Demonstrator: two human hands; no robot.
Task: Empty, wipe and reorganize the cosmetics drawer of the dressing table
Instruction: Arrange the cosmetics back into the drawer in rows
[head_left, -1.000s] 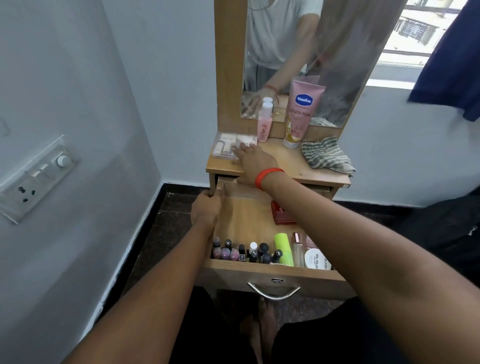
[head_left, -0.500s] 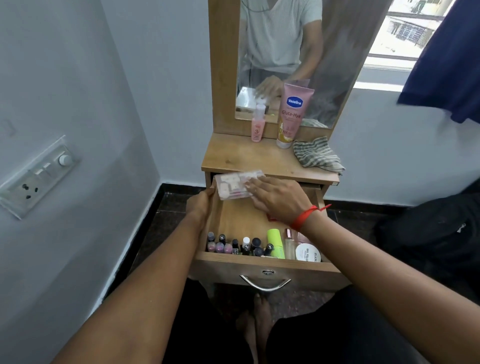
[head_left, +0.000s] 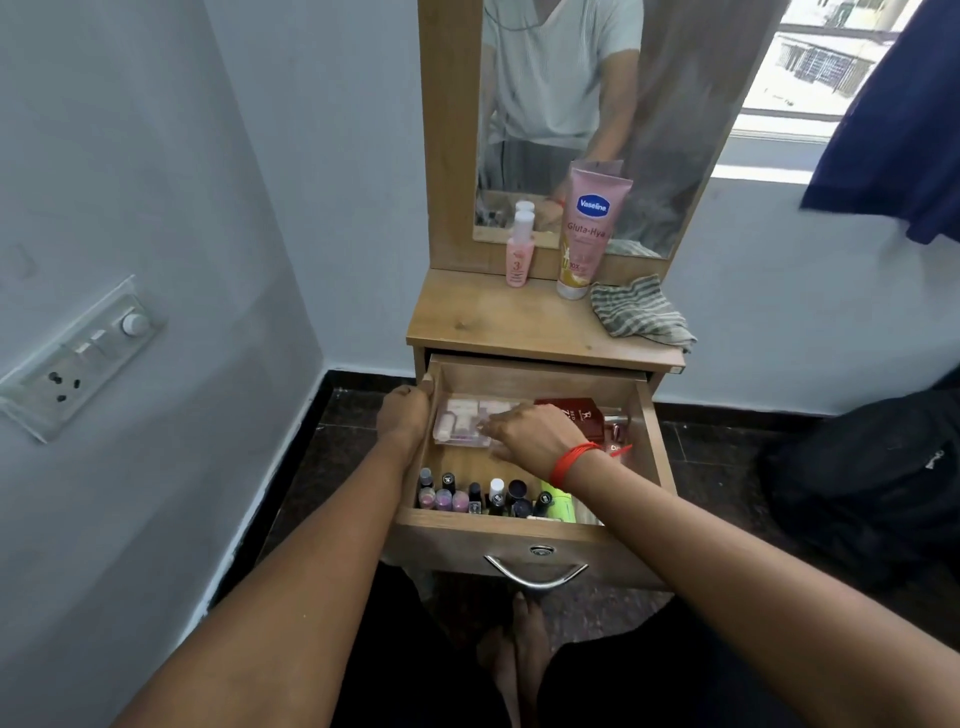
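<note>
Right hand pinching clear cosmetics case, low in open drawer, back left, just beside red box. Left hand gripping drawer's left wall. Nail polish bottles along front; striped cloth up on surface.

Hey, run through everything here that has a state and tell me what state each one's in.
drawer: pulled open, partly filled.
clear case: in the drawer's back left, held by right hand.
left hand: grips the drawer's left wall.
nail polish bottles: upright, capped, along the drawer front.
red box: lying flat at the back.
Vaseline tube: standing on its cap.
pink bottle: upright, capped.
striped cloth: crumpled on the tabletop.
</note>
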